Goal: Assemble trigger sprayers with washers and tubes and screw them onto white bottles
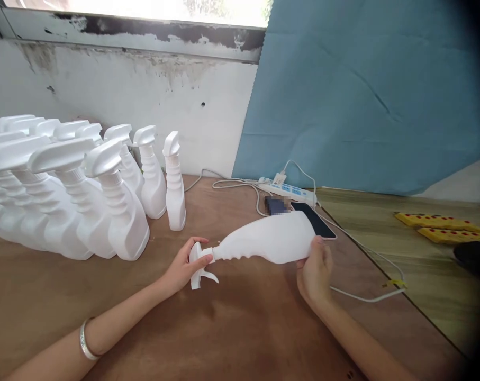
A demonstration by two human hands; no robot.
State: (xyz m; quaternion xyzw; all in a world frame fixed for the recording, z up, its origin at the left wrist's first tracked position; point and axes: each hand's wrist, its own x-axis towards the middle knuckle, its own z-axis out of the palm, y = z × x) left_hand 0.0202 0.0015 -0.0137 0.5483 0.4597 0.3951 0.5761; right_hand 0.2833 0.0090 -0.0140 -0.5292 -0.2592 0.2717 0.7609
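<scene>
A white spray bottle [267, 241] lies on its side above the brown table [224, 328], held between both hands. My left hand [184, 267] is closed round its white trigger head [200, 262] at the neck end. My right hand [315, 270] cups the bottle's wide base, fingers wrapped under it. A silver bangle [84, 341] sits on my left wrist.
Several assembled white spray bottles [84, 196] stand in rows at the left by the wall. A dark phone [314, 219] lies behind the held bottle, beside a white power strip [289, 191] with cables. Yellow blocks [438, 225] rest on the wooden surface at right.
</scene>
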